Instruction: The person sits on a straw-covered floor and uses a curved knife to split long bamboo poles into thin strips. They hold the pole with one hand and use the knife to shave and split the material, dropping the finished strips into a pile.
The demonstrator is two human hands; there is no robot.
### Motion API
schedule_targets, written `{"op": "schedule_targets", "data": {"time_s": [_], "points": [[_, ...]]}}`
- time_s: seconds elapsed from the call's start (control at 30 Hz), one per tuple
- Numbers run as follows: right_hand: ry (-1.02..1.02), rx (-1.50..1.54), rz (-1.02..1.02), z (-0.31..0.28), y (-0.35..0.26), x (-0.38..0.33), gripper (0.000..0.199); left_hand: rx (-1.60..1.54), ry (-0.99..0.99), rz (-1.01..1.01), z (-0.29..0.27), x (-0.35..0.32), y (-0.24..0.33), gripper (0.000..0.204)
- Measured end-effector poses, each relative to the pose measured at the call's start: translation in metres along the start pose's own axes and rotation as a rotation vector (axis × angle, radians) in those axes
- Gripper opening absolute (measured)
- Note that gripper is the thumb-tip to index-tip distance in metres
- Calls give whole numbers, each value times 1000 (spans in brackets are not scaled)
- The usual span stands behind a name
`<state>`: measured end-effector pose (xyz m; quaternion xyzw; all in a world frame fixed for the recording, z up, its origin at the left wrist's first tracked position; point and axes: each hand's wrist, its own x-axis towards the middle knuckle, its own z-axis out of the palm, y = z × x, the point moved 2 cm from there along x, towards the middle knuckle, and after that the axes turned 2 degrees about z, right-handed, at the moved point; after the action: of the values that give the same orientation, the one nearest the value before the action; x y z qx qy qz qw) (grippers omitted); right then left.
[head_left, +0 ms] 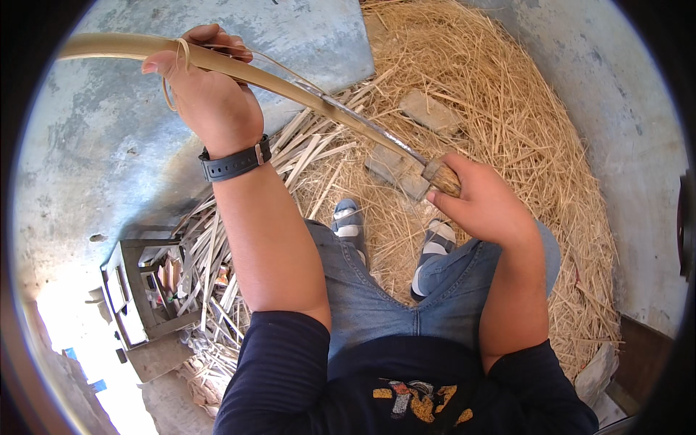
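Observation:
My left hand [214,94] is raised at the upper left, its thumb and fingers closed around a long, bent bamboo strip [116,47]. The strip runs from the far left edge down toward the right. A thin curled shaving [168,93] hangs by the thumb, and a fine sliver lifts off above the strip. Low and to the right, my right hand [489,199] grips the wooden handle of a knife [388,136]. Its narrow blade lies along the strip, seemingly touching it. The strip's near end is hard to make out beside the handle.
Straw-like shavings [507,130] cover the floor ahead and to the right, with two flat bricks [429,112] among them. Split strips [308,156] lie in a heap at the left, beside a wooden frame [138,330]. Blue-grey walls [123,145] stand close on both sides.

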<state>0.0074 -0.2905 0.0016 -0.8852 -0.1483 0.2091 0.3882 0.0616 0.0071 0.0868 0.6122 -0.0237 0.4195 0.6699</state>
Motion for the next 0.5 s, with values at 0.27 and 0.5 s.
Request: {"op": "schedule_targets", "data": {"time_s": [0.27,0.5], "points": [[-16,-89,19,1,0,1,32,-51,-7,-9,2,-1,0,84],[-36,-114,34,5,1,2,34,-167,-15,-39,4,1,-1,78]]}}
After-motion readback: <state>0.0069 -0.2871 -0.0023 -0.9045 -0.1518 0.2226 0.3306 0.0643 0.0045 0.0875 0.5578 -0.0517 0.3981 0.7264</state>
